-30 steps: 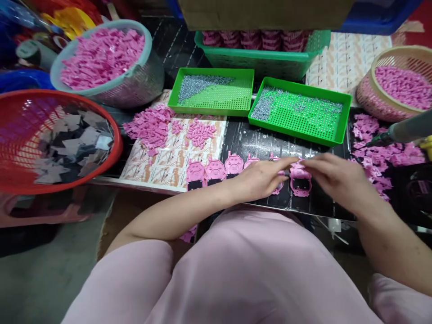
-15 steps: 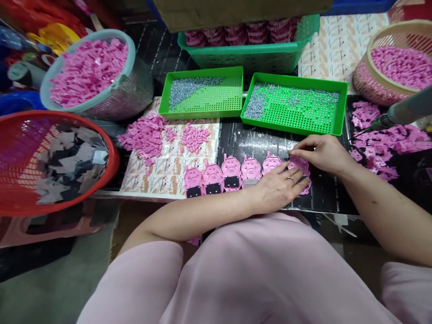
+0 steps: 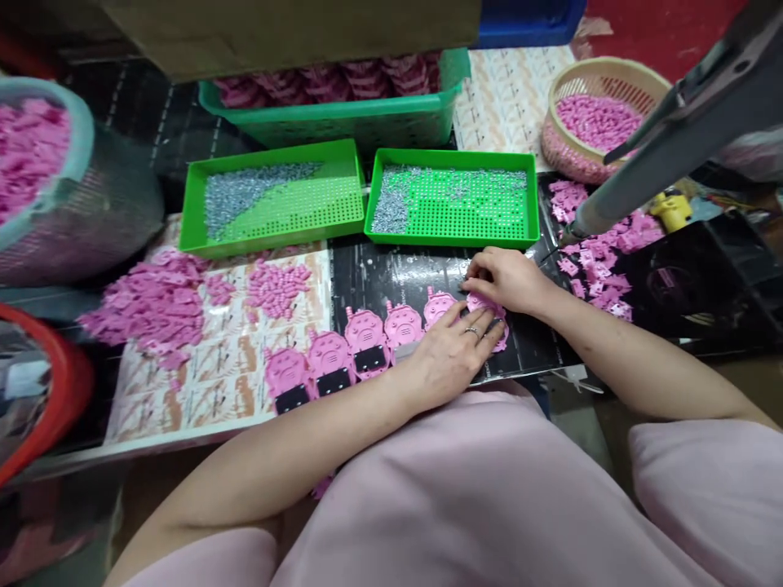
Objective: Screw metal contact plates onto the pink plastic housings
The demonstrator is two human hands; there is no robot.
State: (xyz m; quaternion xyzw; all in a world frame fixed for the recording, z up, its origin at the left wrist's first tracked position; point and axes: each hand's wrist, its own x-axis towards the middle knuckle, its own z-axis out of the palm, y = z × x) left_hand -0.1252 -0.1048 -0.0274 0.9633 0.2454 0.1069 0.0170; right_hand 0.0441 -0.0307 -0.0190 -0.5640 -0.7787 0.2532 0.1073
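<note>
A row of pink plastic toy casings [image 3: 365, 334], several of them with black or grey plates at the lower end, lies along the table's front edge. My left hand [image 3: 453, 350] rests flat over the right end of the row, fingers stretched out and slightly apart. Under its fingers is the rightmost pink casing [image 3: 482, 303], partly covered. At this casing's upper end, my right hand [image 3: 507, 279] is closed in a pinch; whatever lies between its fingertips is too small to make out.
Two green trays [image 3: 451, 241] of small metal screws stand behind the row. Loose pink parts [image 3: 147, 302] lie at left, more [image 3: 603, 269] at right. A grey powered screwdriver [image 3: 642, 175] slants in from the upper right. Baskets [image 3: 559, 147] stand around the table.
The view has swung to the right, so the table's contents appear further left. Both hands stay at the rightmost casing, in nearly the same pose.
</note>
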